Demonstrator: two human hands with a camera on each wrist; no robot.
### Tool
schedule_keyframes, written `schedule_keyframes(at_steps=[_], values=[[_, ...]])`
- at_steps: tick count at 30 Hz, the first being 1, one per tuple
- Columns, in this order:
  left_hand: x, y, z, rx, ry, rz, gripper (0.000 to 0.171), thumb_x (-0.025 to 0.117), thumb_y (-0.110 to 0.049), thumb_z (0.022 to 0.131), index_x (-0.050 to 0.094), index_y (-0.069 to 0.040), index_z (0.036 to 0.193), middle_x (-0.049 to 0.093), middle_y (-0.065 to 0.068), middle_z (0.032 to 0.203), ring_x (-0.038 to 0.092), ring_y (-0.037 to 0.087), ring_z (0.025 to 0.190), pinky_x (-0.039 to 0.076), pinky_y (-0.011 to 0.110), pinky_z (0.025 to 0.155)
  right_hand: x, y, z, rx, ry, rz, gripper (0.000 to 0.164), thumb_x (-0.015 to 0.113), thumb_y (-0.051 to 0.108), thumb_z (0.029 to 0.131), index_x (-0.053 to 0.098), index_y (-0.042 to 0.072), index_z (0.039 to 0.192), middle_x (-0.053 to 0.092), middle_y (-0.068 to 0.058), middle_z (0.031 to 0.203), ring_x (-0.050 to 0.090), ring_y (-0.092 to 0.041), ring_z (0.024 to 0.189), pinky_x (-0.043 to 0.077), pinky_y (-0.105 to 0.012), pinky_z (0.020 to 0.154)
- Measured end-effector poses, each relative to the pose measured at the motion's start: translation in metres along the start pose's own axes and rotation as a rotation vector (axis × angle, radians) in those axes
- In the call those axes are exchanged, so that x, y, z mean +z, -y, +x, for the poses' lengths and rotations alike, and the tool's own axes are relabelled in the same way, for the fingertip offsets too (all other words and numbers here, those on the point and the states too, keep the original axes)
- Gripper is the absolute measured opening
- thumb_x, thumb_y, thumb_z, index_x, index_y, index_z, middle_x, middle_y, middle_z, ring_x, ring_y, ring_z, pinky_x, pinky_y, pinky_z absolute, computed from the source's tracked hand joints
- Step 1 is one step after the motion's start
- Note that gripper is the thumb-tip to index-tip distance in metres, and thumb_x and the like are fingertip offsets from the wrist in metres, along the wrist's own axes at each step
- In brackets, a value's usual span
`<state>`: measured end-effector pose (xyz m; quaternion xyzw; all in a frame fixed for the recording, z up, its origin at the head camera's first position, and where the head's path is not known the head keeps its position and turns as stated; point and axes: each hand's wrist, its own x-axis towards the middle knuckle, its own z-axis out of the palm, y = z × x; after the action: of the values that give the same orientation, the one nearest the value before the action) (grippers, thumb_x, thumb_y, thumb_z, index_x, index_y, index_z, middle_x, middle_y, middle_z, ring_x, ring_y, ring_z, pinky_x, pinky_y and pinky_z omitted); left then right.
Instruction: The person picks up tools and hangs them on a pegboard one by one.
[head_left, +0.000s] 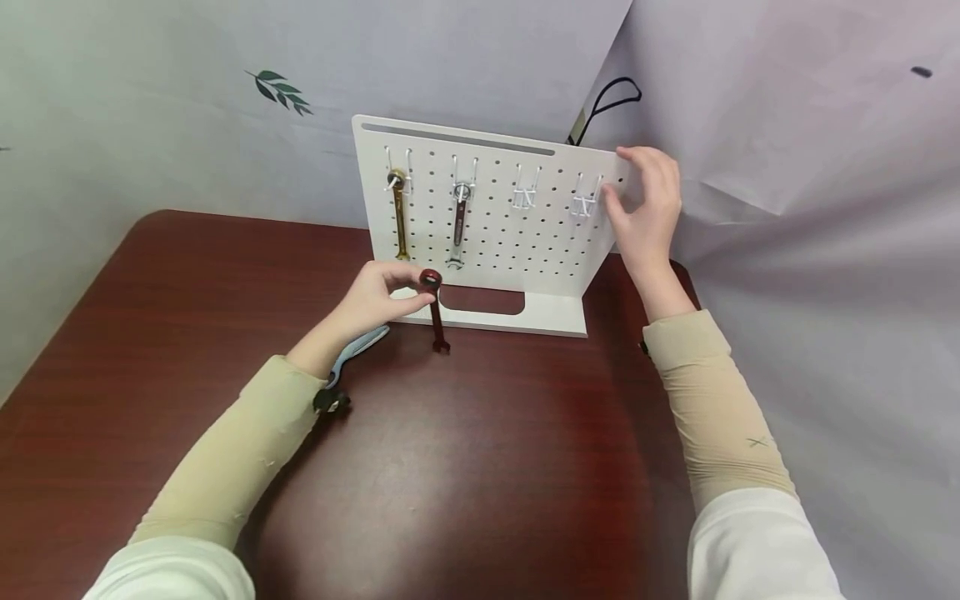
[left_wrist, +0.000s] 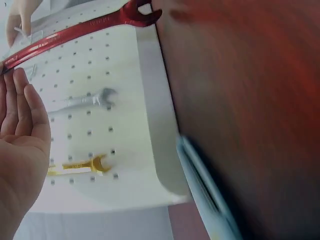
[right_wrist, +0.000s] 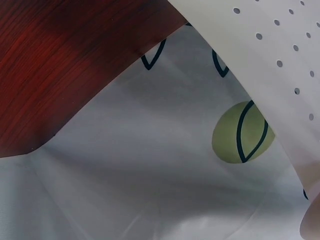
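My left hand [head_left: 378, 296] pinches a red combination wrench [head_left: 437, 321] near its ring end, and the wrench hangs with its open end down in front of the white pegboard [head_left: 510, 233]. In the left wrist view the red wrench [left_wrist: 75, 36] stretches across the board. My right hand [head_left: 651, 204] grips the board's upper right edge, thumb on the front face. On the board's hooks hang a gold wrench [head_left: 400, 217] at the far left and a silver wrench [head_left: 460, 221] beside it. Two white hooks [head_left: 524, 197] farther right hold nothing.
On the dark red table [head_left: 450, 467], a light blue-handled tool [head_left: 363, 343] lies left of the board's base, partly behind the left forearm. A patterned cloth [head_left: 825, 275] hangs behind and at the right.
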<state>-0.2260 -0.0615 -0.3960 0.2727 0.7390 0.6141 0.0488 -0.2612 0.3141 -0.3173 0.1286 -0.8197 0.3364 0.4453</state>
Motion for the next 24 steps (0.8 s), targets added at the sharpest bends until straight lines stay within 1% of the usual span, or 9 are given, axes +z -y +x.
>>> schedule_keyframes(at_steps=[3,6,9,14,16,18,20,24], values=[[0.010,-0.003,0.011,-0.009,-0.015,-0.021,0.012,0.076,0.009,0.089,0.076,0.010,0.100,0.078,-0.003,0.097,0.071,-0.001,0.087,0.057,0.016,0.090,0.000,0.001,0.000,0.001,0.002,-0.002,0.036,0.078,-0.001,0.090,0.072,-0.003,0.125,0.071,-0.021,0.127,0.059,-0.036,0.128,0.041,-0.036,0.118],[0.020,-0.008,0.022,-0.029,-0.033,-0.060,0.012,0.076,0.007,0.090,0.075,0.011,0.102,0.079,-0.001,0.099,0.071,-0.001,0.089,0.057,0.017,0.093,0.000,0.002,0.000,0.002,0.004,-0.006,0.035,0.077,-0.002,0.090,0.071,-0.004,0.125,0.071,-0.022,0.127,0.059,-0.036,0.128,0.041,-0.036,0.119],[0.030,-0.014,0.033,-0.046,-0.051,-0.098,0.014,0.076,0.005,0.091,0.075,0.012,0.103,0.079,0.004,0.100,0.071,0.001,0.090,0.058,0.019,0.095,0.000,0.003,0.000,0.009,0.005,-0.005,0.035,0.077,-0.002,0.090,0.071,-0.003,0.125,0.071,-0.022,0.127,0.059,-0.036,0.128,0.041,-0.036,0.119],[0.047,-0.023,0.050,-0.124,-0.073,-0.104,0.013,0.078,-0.002,0.093,0.075,0.005,0.103,0.077,0.004,0.101,0.070,0.001,0.088,0.058,0.019,0.086,-0.001,0.004,0.000,0.022,0.014,-0.009,0.035,0.076,-0.001,0.091,0.071,-0.003,0.125,0.071,-0.021,0.127,0.058,-0.036,0.128,0.041,-0.036,0.118],[0.054,-0.027,0.056,-0.148,-0.087,-0.117,0.014,0.079,-0.004,0.093,0.076,0.004,0.105,0.078,0.006,0.102,0.070,0.001,0.087,0.058,0.018,0.084,-0.001,0.005,0.000,0.024,0.014,-0.008,0.035,0.076,-0.001,0.091,0.071,-0.003,0.126,0.071,-0.021,0.128,0.058,-0.036,0.128,0.041,-0.036,0.119],[0.061,-0.032,0.062,-0.160,-0.108,-0.145,0.017,0.079,-0.004,0.093,0.076,0.006,0.107,0.078,0.012,0.107,0.069,0.002,0.088,0.058,0.019,0.085,-0.001,0.006,0.000,0.024,0.013,-0.006,0.035,0.076,-0.001,0.091,0.072,-0.002,0.126,0.071,-0.021,0.128,0.058,-0.036,0.129,0.041,-0.036,0.119],[0.067,-0.036,0.068,-0.172,-0.124,-0.180,0.020,0.079,-0.004,0.094,0.076,0.007,0.109,0.078,0.015,0.111,0.070,0.003,0.090,0.058,0.021,0.089,-0.002,0.005,0.000,0.025,0.011,-0.010,0.035,0.076,-0.001,0.091,0.072,-0.002,0.126,0.071,-0.021,0.128,0.058,-0.036,0.129,0.041,-0.036,0.119],[0.077,-0.043,0.079,-0.197,-0.140,-0.230,0.023,0.079,-0.006,0.094,0.076,0.008,0.113,0.077,0.015,0.116,0.071,0.007,0.097,0.058,0.026,0.097,-0.004,0.004,-0.001,0.025,0.004,-0.017,0.036,0.077,-0.002,0.090,0.072,-0.002,0.126,0.071,-0.021,0.128,0.058,-0.036,0.129,0.041,-0.036,0.118]])
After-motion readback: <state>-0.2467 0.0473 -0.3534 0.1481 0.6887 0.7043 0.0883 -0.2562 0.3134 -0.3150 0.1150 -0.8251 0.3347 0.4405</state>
